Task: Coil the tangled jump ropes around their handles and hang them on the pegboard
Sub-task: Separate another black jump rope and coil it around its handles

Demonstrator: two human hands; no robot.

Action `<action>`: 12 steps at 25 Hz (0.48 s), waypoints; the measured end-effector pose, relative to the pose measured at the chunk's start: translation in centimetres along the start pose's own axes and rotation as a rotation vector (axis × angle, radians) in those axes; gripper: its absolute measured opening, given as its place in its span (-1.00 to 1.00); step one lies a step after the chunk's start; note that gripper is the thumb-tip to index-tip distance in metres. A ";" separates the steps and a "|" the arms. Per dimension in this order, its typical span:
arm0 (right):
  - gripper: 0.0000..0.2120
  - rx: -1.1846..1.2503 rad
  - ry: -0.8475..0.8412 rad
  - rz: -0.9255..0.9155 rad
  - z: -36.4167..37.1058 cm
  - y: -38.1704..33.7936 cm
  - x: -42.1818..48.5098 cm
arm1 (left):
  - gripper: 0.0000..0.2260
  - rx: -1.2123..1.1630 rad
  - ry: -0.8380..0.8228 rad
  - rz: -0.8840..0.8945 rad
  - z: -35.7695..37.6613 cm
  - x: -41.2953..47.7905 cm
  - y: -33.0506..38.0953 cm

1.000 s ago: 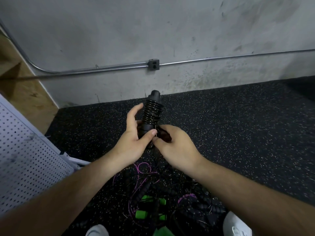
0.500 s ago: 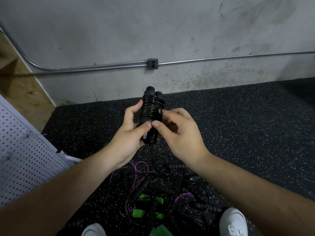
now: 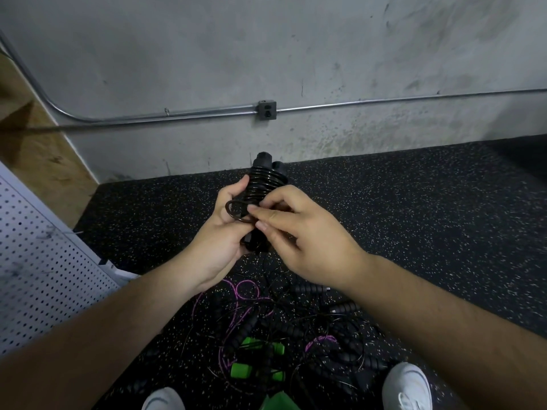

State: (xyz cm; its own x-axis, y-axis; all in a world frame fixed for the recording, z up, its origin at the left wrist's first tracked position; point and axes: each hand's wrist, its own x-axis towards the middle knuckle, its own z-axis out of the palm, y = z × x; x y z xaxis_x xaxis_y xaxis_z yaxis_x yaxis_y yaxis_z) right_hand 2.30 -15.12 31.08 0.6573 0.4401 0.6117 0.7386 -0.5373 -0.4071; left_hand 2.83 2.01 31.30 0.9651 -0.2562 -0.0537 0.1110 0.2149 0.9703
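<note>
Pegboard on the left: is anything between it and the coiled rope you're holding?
Nothing visible. The left hand and right hand hold the coiled rope in the air; only floor lies between it and the pegboard. The tangled ropes lie lower down.

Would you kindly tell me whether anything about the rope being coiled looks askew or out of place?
One loose loop bulges sideways from the otherwise tight coil on the black handles, over the left hand; the right hand pinches it. Other jump ropes lie tangled on the floor.
</note>
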 end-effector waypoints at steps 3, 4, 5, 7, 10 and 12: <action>-0.76 0.091 0.005 0.048 -0.7 0.0 0.2 | -0.38 -0.032 -0.024 -0.001 -0.1 0.0 0.1; -0.76 0.102 0.011 0.085 -0.9 -0.2 0.3 | -0.38 -0.035 -0.035 -0.002 0.0 0.0 0.1; -0.75 0.112 0.011 0.147 -1.2 -0.4 0.5 | -0.38 -0.037 -0.047 -0.005 0.1 0.0 0.0; -0.69 0.142 -0.008 0.277 -1.6 -0.8 0.9 | -0.35 -0.064 -0.066 -0.029 0.4 -0.1 -0.1; -0.75 0.210 -0.012 0.343 -2.0 -0.9 1.0 | -0.39 -0.160 -0.078 -0.069 0.6 0.0 0.2; -0.79 0.274 0.009 0.386 -2.7 -0.8 1.0 | -0.47 -0.205 -0.088 -0.071 0.3 0.3 0.5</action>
State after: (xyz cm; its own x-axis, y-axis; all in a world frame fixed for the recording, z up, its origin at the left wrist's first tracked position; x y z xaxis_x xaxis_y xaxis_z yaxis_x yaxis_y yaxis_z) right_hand 1.93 -16.16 33.85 0.8911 0.2391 0.3858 0.4538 -0.4501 -0.7691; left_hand 3.13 1.80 31.81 0.9297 -0.3571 -0.0907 0.2326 0.3780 0.8961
